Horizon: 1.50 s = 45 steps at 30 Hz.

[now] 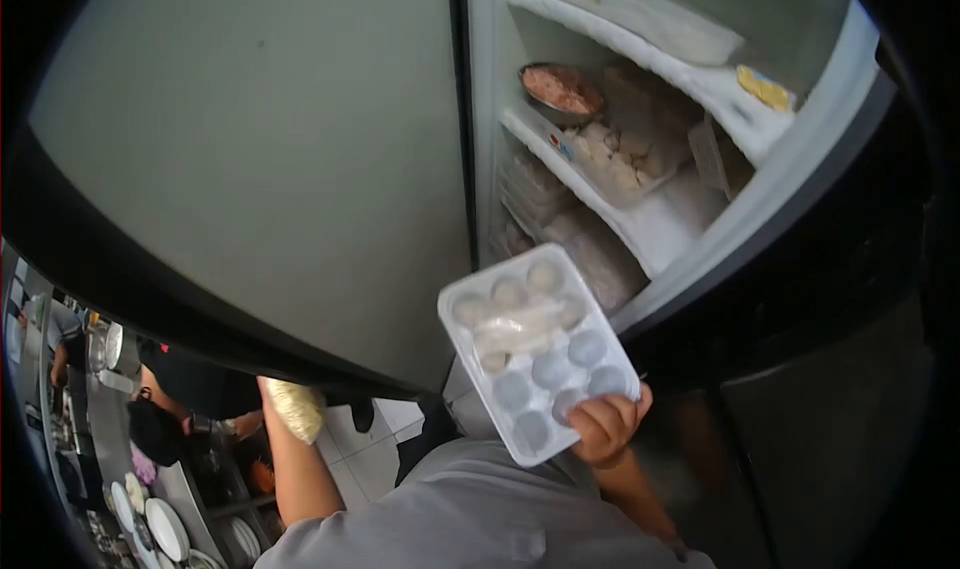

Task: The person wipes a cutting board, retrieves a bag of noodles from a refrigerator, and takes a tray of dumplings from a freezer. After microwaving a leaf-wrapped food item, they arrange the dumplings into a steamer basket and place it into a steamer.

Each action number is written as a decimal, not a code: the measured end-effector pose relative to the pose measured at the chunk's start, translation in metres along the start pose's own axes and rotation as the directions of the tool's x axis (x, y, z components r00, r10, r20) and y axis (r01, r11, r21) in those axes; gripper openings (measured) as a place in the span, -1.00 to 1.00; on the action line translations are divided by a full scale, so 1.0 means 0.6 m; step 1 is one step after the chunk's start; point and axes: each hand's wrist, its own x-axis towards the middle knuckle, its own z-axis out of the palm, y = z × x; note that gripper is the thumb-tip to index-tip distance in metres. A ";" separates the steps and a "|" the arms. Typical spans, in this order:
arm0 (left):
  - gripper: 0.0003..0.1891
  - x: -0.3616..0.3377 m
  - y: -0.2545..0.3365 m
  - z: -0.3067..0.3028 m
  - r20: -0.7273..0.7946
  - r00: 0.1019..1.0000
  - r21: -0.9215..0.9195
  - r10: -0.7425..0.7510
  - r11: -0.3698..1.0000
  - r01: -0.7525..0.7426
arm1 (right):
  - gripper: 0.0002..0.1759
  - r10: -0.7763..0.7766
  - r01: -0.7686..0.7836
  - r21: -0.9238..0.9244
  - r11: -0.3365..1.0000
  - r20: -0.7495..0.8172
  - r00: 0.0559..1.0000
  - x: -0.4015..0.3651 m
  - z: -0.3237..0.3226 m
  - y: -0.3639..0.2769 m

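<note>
In my right hand [608, 427] is a white plastic tray [549, 372] with round hollows, gripped at its lower right corner and tilted in front of the open fridge. Several hollows hold pale round pieces, and a whitish translucent piece [517, 327] lies across the upper part. My left forearm reaches up at the lower left, and the fridge door's edge hides most of my left hand [272, 393]. A yellow packet in clear wrap [298, 412] hangs against that hand, seemingly held by it; the fingers themselves are out of sight.
Frosted shelves [625, 214] hold a bowl of pinkish food [562, 88], a clear container of pale chunks [608, 157] and wrapped packs. The fridge door [260, 169] stands open on the left. Beyond it are a co-worker in black [205, 384], a counter and white plates [167, 530].
</note>
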 end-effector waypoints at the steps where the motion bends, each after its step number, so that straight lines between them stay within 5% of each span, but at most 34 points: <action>1: -0.59 -0.013 -0.024 0.020 0.010 1.000 0.040 -0.022 0.999 0.021 | -0.91 0.023 -0.025 0.039 0.999 0.037 0.999 -0.034 -0.026 -0.008; 9: -0.67 -0.023 -0.214 0.252 0.217 0.944 0.580 -0.249 0.810 0.080 | -0.79 0.193 -0.190 -0.037 0.981 0.150 0.970 -0.124 -0.160 -0.055; 12: -0.68 -0.019 -0.301 0.330 0.305 0.901 0.654 -0.309 0.756 0.038 | -0.69 0.468 -0.477 0.116 0.871 0.096 0.878 -0.143 -0.150 -0.077; 14: -0.75 -0.010 -0.339 0.364 0.373 0.866 0.600 -0.334 0.798 0.049 | -0.64 0.739 -0.718 0.263 0.644 0.030 0.673 -0.140 -0.149 -0.099; 15: -0.77 -0.010 -0.355 0.383 0.418 0.851 0.608 -0.318 0.794 -0.002 | -0.64 0.743 -0.724 0.258 0.640 0.030 0.668 -0.145 -0.154 -0.103; 17: -0.82 0.006 -0.403 0.398 0.537 0.786 0.568 -0.306 0.820 -0.068 | -0.61 0.626 -0.618 0.164 0.769 0.001 0.780 -0.156 -0.163 -0.113; 19: -0.83 -0.007 -0.422 0.418 0.509 0.801 0.608 -0.316 0.791 -0.074 | -0.66 0.616 -0.615 0.168 0.770 0.051 0.786 -0.164 -0.176 -0.129; 21: -0.83 0.003 -0.450 0.415 0.573 0.762 0.603 -0.301 0.785 -0.143 | -0.74 0.332 -0.351 0.072 0.934 0.191 0.924 -0.178 -0.189 -0.144; 23: -0.78 0.008 -0.439 0.414 0.553 0.755 0.583 -0.354 0.811 -0.046 | -0.81 0.321 -0.344 0.058 0.937 0.241 0.916 -0.182 -0.184 -0.138; 26: -0.58 0.018 -0.395 0.372 0.593 0.550 0.783 -0.587 0.579 -0.227 | -0.87 0.159 -0.187 0.097 0.978 0.245 0.957 -0.165 -0.170 -0.126; 27: -0.58 0.029 -0.386 0.354 0.592 0.563 0.781 -0.576 0.581 -0.227 | -0.87 0.144 -0.175 0.109 0.979 0.245 0.959 -0.150 -0.164 -0.119; 29: -0.38 0.043 -0.356 0.301 0.383 0.487 0.917 -0.785 0.261 -0.300 | -0.86 0.026 -0.041 0.097 0.994 0.146 0.989 -0.128 -0.136 -0.117; 30: -0.20 0.013 -0.326 0.290 0.352 0.397 0.936 -0.848 0.307 -0.174 | -0.89 0.011 -0.021 0.078 0.997 0.131 0.991 -0.141 -0.126 -0.115; 31: -0.20 0.003 -0.324 0.254 0.348 0.422 0.937 -0.837 0.303 -0.173 | -0.89 -0.003 -0.009 0.100 0.995 0.119 0.993 -0.156 -0.115 -0.112; 33: -0.12 -0.004 -0.311 0.196 0.382 0.363 0.838 -0.849 0.485 0.251 | -0.92 -0.037 0.026 0.099 0.995 0.110 0.993 -0.168 -0.086 -0.103; 34: -0.05 0.004 -0.298 0.173 0.401 0.369 0.782 -0.838 0.523 0.338 | -0.93 -0.062 0.051 0.089 0.995 0.122 0.991 -0.155 -0.066 -0.103; 37: -0.07 0.072 -0.131 0.197 0.539 0.314 0.556 -0.782 0.610 0.565 | -0.84 -0.102 0.078 0.125 0.989 0.193 0.976 0.031 0.002 -0.083; 41: -0.22 0.143 -0.052 0.121 0.650 0.361 0.511 -0.668 0.737 0.443 | -0.84 -0.228 0.172 0.223 0.960 0.259 0.938 0.104 0.104 -0.090; 43: -0.21 0.115 -0.011 0.127 0.394 0.540 0.742 -0.744 0.604 0.291 | -0.88 -0.258 0.191 0.242 0.951 0.287 0.922 0.118 0.130 -0.088; 45: -0.25 0.159 0.030 0.084 0.352 0.552 0.757 -0.756 0.576 0.307 | -0.93 -0.247 0.215 0.153 0.965 0.234 0.940 0.183 0.225 -0.100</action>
